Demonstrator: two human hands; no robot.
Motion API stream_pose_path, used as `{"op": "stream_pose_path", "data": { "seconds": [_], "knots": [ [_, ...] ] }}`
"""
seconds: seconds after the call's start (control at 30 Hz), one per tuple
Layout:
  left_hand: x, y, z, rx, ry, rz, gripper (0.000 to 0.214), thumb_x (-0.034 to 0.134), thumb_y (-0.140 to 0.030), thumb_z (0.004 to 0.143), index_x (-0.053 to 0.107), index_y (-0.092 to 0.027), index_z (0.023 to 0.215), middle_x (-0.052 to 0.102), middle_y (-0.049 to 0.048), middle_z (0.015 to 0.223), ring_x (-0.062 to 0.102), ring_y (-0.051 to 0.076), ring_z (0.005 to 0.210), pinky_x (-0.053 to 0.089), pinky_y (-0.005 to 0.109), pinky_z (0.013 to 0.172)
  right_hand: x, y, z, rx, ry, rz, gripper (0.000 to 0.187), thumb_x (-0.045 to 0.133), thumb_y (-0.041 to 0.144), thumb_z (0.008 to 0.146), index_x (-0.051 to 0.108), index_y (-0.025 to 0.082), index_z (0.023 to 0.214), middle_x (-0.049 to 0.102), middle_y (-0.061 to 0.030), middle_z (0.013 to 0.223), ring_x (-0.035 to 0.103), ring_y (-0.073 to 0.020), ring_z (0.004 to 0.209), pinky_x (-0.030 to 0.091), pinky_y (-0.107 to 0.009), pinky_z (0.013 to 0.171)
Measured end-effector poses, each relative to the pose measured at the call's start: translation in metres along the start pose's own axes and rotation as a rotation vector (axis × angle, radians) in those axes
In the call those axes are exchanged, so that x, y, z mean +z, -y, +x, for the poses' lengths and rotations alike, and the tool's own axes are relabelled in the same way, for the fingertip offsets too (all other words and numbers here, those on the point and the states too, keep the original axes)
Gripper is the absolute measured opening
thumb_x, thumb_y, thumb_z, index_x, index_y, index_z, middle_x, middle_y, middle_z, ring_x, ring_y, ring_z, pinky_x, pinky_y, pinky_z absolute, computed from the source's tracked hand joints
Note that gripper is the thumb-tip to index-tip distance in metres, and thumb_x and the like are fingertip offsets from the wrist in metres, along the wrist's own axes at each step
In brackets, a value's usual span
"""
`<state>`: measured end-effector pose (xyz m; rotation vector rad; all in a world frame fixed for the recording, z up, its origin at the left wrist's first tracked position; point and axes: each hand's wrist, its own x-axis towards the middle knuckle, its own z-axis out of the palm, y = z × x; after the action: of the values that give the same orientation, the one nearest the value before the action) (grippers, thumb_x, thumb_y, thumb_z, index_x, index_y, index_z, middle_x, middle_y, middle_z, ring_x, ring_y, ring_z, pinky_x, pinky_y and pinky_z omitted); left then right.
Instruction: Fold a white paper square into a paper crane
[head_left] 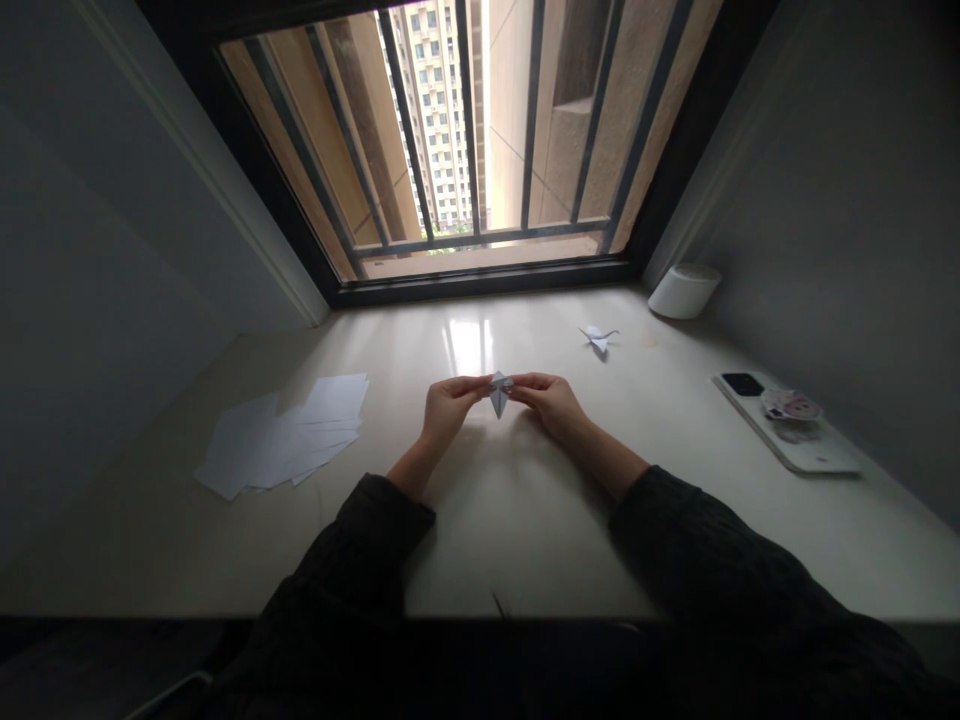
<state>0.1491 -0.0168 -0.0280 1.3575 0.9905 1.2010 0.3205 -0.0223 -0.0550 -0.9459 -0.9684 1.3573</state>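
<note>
A small, partly folded piece of white paper (500, 392) is held above the middle of the pale table (525, 520). My left hand (446, 408) pinches its left side with closed fingers. My right hand (551, 400) pinches the right side the same way. The paper's point hangs down between the two hands. Both arms wear dark sleeves.
A loose spread of white paper sheets (285, 435) lies on the left of the table. A finished folded paper figure (598, 338) sits farther back on the right. A white phone (787, 420) with a sticker lies at the right, a white round object (684, 290) near the window.
</note>
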Motion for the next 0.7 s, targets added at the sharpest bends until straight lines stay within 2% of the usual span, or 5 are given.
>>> {"op": "stream_pose_path", "data": {
  "seconds": [0.23, 0.57, 0.7],
  "knots": [
    [-0.0041, 0.0019, 0.0034, -0.073, 0.047, -0.01, 0.025, 0.078, -0.031, 0.062, 0.075, -0.017, 0.083, 0.074, 0.0084, 0.083, 0.068, 0.021, 0.08, 0.052, 0.04, 0.084, -0.0004, 0.0032, -0.0016, -0.012, 0.003, -0.048, 0.026, 0.084, 0.033, 0.052, 0.076, 0.021, 0.074, 0.075, -0.0062, 0.078, 0.069, -0.0222, 0.078, 0.05, -0.04, 0.087],
    [-0.0009, -0.0005, 0.0002, 0.075, -0.017, 0.041, 0.025, 0.077, -0.034, 0.063, 0.072, -0.016, 0.08, 0.073, 0.0071, 0.083, 0.068, 0.02, 0.08, 0.053, 0.037, 0.082, 0.0036, 0.0049, -0.0024, -0.072, -0.04, -0.058, 0.027, 0.085, 0.036, 0.05, 0.076, 0.022, 0.071, 0.075, -0.0048, 0.076, 0.069, -0.0225, 0.076, 0.05, -0.044, 0.089],
    [-0.0018, 0.002, 0.0002, 0.068, -0.034, 0.044, 0.023, 0.077, -0.033, 0.063, 0.072, -0.016, 0.078, 0.073, 0.0067, 0.08, 0.068, 0.02, 0.078, 0.053, 0.037, 0.081, 0.0044, 0.0065, -0.0034, -0.085, -0.05, -0.077, 0.027, 0.085, 0.037, 0.05, 0.075, 0.022, 0.071, 0.075, -0.0047, 0.075, 0.069, -0.023, 0.076, 0.051, -0.044, 0.088]
  ]
}}
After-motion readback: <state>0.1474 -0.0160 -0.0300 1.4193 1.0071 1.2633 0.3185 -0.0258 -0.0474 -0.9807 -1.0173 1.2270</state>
